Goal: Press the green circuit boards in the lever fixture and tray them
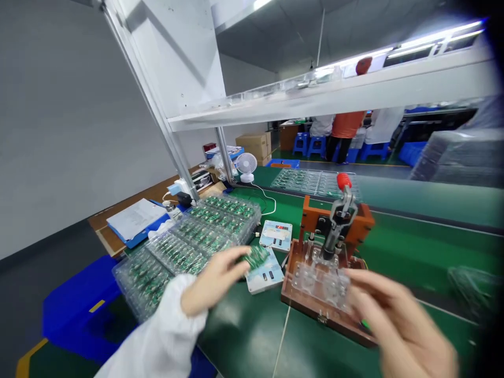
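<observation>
My left hand (214,278), in a white sleeve, pinches a green circuit board (256,257) above the lower of two pale control boxes (262,283). The board is blurred by motion. To the right stands a test fixture with a brown wooden base (293,294), an orange frame (364,223) and a toggle clamp with a red handle grip (344,181). A clear plastic plate (321,283) sits at the fixture's front, below the clamp. At the plate's right edge is my right hand (397,315), smeared by motion; whether its fingers grip the plate I cannot tell.
Stacked clear trays (189,236) full of green circuit boards lie at left, beside a blue bin (81,310). The second control box (276,234) and a small white fan (247,165) stand behind. Overhead runs a white shelf (315,102). People sit in the background.
</observation>
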The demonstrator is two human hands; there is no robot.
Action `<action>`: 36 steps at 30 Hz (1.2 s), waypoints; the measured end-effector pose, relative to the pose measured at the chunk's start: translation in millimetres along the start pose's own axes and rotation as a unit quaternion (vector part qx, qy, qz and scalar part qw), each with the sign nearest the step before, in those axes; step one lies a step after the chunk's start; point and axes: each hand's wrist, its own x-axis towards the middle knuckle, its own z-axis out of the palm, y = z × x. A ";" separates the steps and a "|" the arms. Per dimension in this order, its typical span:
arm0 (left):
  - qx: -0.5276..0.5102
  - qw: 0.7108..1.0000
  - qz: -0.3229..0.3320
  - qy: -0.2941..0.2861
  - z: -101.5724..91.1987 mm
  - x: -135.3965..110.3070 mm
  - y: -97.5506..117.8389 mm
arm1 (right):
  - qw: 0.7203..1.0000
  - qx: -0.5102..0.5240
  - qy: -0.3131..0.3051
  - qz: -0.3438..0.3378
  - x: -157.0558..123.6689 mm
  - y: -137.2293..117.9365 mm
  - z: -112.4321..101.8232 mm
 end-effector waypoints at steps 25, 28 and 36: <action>0.016 0.980 0.129 -0.151 164.6 -54.3 -33.8 | 0.976 -0.180 -0.049 0.111 -130.0 96.7 -3.1; 0.088 0.964 0.240 -0.076 181.0 -56.4 -37.0 | 0.955 -0.270 -0.122 0.000 -132.6 94.9 -4.0; 0.079 0.955 0.241 -0.154 177.1 -62.4 -39.6 | 0.925 -0.281 -0.251 0.043 -143.6 87.9 -7.7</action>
